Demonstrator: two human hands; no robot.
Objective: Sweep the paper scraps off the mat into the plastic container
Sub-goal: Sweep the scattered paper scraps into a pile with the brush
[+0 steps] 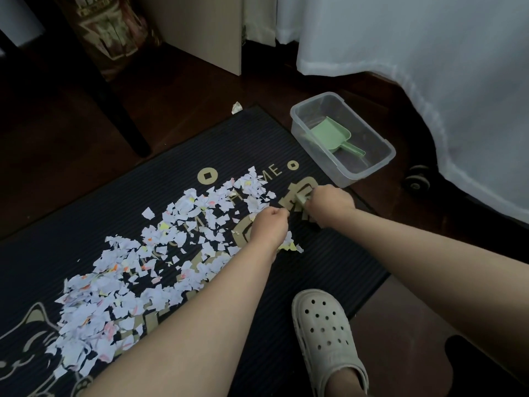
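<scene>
The black ribbed mat [86, 202] lies on a dark wooden floor [186, 90], its long axis running from 7 o'clock up to 1 o'clock. Gold lettering and a cat outline are printed on it. Paper scraps [160, 253], mostly white with a few yellow, pink and orange bits, cover it in a broad band along that same axis, thickest toward 8 o'clock and thinning near the hands. One stray scrap [237, 107] sits on the floor just off the mat's far edge, at 11 o'clock from the hands.

The clear plastic container [315, 156] stands at the mat's 1 o'clock corner. It is rectangular, with its long axis running from 11 o'clock to 5 o'clock. A green scoop [332, 134] lies inside it, mouth toward 11 o'clock and handle pointing to 4 o'clock.

Both hands are near the middle of the view, above the mat and close to each other. The right hand [332, 204] is curled round a small pale green tool [301, 198]; its working end cannot be made out. The left hand [269, 227] has its fingers curled, knuckles up, just beside the tool; whether it pinches anything cannot be told.

A cream perforated clog [326, 333] rests on the mat at 5 o'clock. White cloth [429, 53] hangs at 2 o'clock, with a caster wheel [418, 177] below its hem.
</scene>
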